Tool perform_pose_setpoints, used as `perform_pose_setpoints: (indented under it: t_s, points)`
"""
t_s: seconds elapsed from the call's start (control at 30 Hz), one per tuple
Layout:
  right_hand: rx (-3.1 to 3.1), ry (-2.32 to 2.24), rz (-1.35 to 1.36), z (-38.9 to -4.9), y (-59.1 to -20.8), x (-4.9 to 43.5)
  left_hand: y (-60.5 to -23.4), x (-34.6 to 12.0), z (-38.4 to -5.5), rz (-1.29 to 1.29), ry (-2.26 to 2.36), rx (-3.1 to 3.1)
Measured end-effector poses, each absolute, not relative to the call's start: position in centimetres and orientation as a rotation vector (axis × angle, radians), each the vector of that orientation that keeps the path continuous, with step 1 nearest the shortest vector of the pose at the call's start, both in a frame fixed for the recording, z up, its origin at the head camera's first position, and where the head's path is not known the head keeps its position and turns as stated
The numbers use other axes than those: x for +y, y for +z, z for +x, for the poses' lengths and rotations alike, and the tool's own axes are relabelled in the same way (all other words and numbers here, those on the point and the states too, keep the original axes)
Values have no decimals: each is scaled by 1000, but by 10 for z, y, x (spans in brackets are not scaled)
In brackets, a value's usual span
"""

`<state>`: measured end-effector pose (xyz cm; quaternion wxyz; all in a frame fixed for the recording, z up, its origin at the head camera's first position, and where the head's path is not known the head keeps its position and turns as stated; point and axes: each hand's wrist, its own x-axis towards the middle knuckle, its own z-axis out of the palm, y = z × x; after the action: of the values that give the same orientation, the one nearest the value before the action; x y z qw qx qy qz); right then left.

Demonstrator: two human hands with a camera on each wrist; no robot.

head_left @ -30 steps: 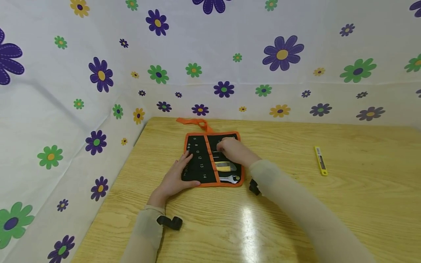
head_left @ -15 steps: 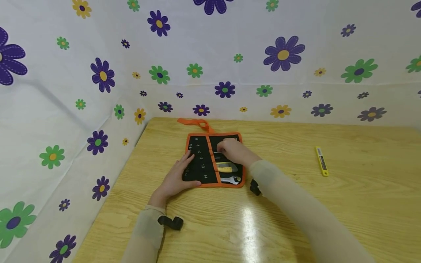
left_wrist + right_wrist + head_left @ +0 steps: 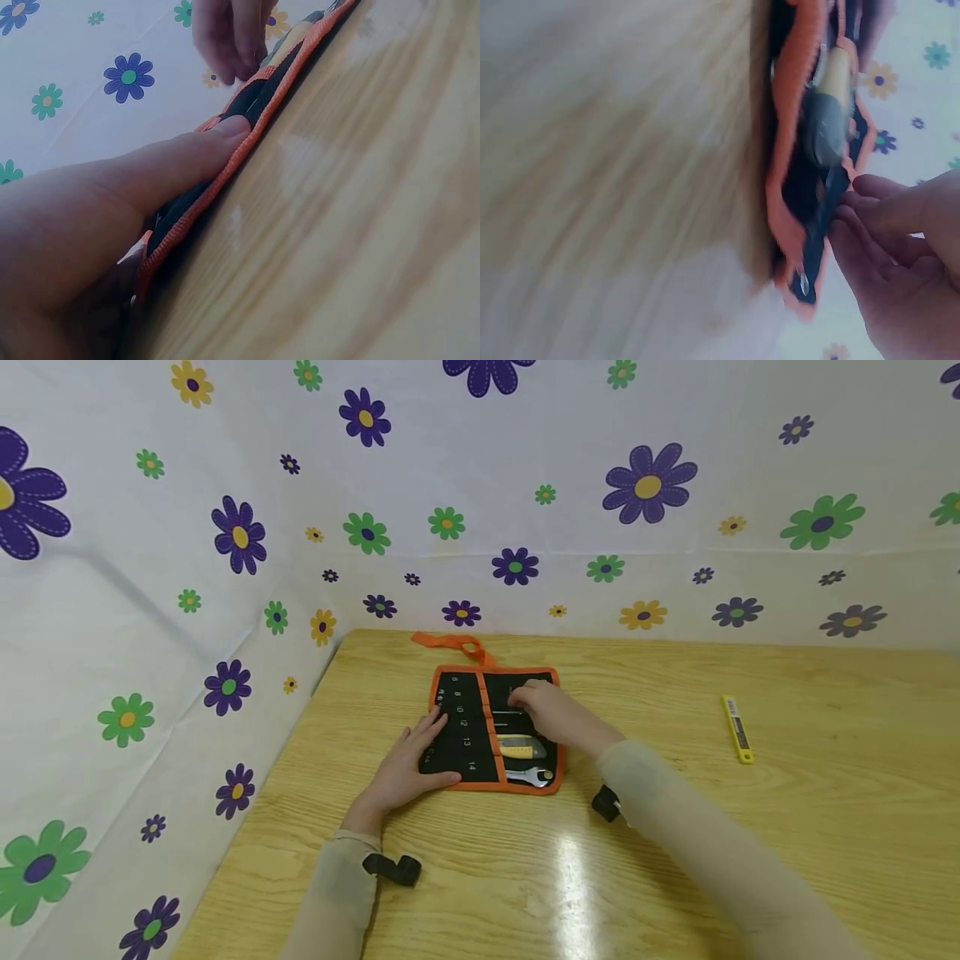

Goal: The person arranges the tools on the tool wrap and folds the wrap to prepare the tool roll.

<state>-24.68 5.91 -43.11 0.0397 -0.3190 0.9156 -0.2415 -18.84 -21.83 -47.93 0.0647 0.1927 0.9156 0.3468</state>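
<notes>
An open black tool roll (image 3: 453, 747) with orange edging lies on the table, printed with size numbers. My left hand (image 3: 405, 764) is spread over its left side, the thumb (image 3: 232, 126) resting by the near edge. Over the upper right pockets, my right hand (image 3: 558, 714) has its fingers (image 3: 859, 240) bent and close together. Thin metal shafts (image 3: 507, 713) run from the orange band toward those fingertips; whether they pinch one is hidden. Below sit a yellow-and-grey utility knife (image 3: 521, 747) and a wrench (image 3: 529, 776), both tucked into pockets.
An orange tie strap (image 3: 450, 642) trails off the roll's far side. A slim yellow strip-shaped object (image 3: 737, 731) with a dark label lies farther right on the wooden table (image 3: 645, 877). Flower-printed white cloth (image 3: 570, 527) hangs behind the table and along its left.
My right hand has shifted slightly rightward over the pockets, and the tool roll appears a little farther right. The head view has also drifted a bit. My left hand stays on the roll.
</notes>
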Motion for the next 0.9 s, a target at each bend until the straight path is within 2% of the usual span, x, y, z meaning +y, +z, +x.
perform_pose_setpoints:
  t_s: [0.17, 0.5, 0.9]
  points:
    - [2846, -844, -851, -233, -425, 101, -481, -218, -188, 582, 1053, 2770]
    - [3020, -919, -435, -214, -421, 205, -480, -218, -186, 553, 1067, 2760]
    - [3090, -838, -182, -213, -429, 278, -480, -218, -188, 565, 1042, 2766]
